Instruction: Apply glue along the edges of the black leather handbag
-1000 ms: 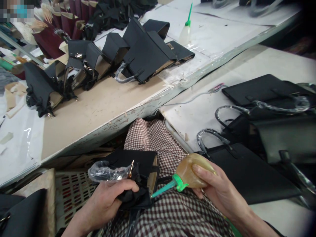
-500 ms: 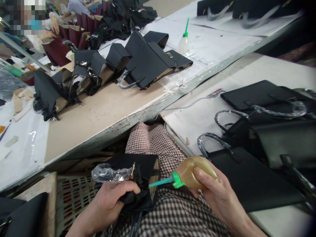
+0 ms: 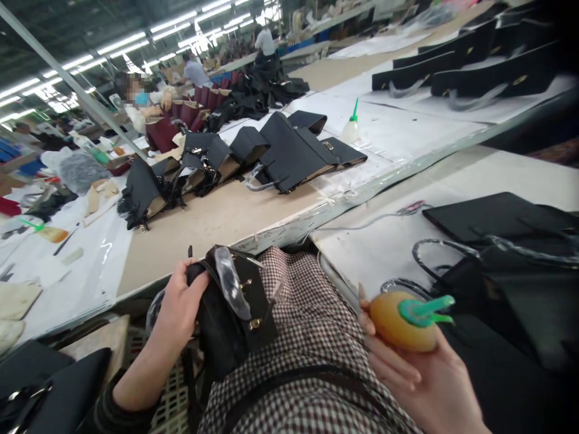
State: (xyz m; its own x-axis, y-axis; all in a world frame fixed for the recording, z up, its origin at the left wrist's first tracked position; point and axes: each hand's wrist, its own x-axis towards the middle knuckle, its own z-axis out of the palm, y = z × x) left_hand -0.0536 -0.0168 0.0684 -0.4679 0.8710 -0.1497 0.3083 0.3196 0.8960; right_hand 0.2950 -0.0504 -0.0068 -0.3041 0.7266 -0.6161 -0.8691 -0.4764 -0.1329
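Note:
Over my lap, my left hand (image 3: 183,304) grips the top edge of a black handbag (image 3: 226,319), thumb on the near side. The bag stands tilted, with a plastic-wrapped handle (image 3: 231,282) and gold-coloured metal fittings facing right. My right hand (image 3: 407,367), palm up, holds a squeeze bottle of amber liquid (image 3: 391,319); its green nozzle points right and away from the bag. Something thin and pointed (image 3: 361,293) shows by the fingertips of that hand, too small to identify. The checked apron (image 3: 307,325) lies beneath both hands.
Black bags with wrapped handles (image 3: 502,211) cover the right table. Several black bag pieces (image 3: 294,150) and a green-tipped bottle (image 3: 351,129) are on the bench ahead. Another amber bottle (image 3: 54,234) lies far left. A plastic crate (image 3: 174,398) is below left. A masked person (image 3: 145,102) works across the bench.
My left hand has moved up and left, turning the bag more upright. My right hand has swung the bottle away from the bag, nozzle now rightward. The view has tilted up.

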